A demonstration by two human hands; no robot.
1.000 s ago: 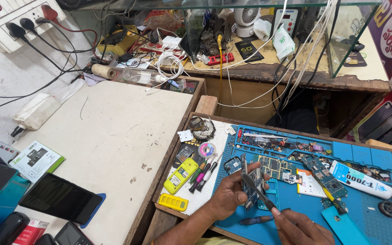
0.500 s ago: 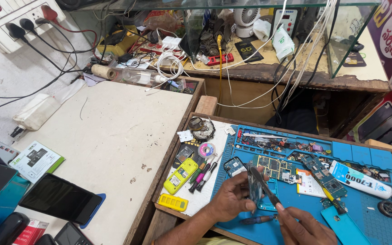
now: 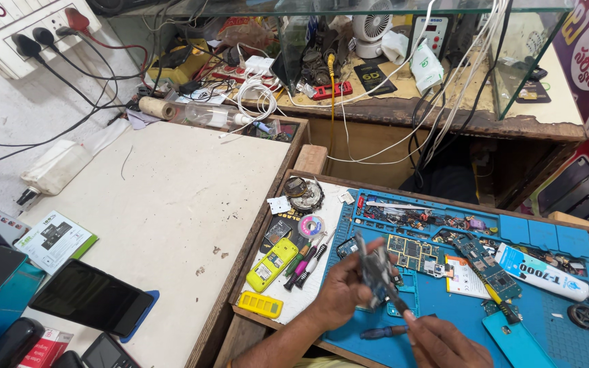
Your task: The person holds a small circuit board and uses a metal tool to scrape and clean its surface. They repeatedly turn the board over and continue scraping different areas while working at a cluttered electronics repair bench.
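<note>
While the left hand (image 3: pixel 341 294) grips a small dark phone part (image 3: pixel 375 272), fingers curled round its lower half, the part stands nearly upright above the blue work mat (image 3: pixel 444 313), its long axis running from bottom right up to top left. Just below and to the right, the right hand (image 3: pixel 444 344) pinches a thin tool (image 3: pixel 398 304) between its fingertips; the tool's tip meets the lower end of the part, so the two hands sit close together with the part between them, nearer the left palm than the right. Whether the tool is a screwdriver or tweezers is too small to tell.

Under the hands a blue-handled screwdriver (image 3: pixel 383 332) lies flat on the mat, well clear of both. Just beyond the part, bare green circuit boards (image 3: pixel 414 252) lie across the mat, and a white glue tube (image 3: pixel 540 272) rests further right. To the left of the left hand, a yellow phone casing (image 3: pixel 272 264) and a few screwdrivers (image 3: pixel 308 262) with coloured handles lie on a white sheet, with a yellow battery (image 3: pixel 260 304) nearer the edge. Further left stretches a pale worktop (image 3: pixel 172 197), bearing a dark phone (image 3: pixel 90 298) face up. At the back, a cluttered glass-fronted shelf (image 3: pixel 376 75) carries cables and a small fan (image 3: pixel 371 27).
</note>
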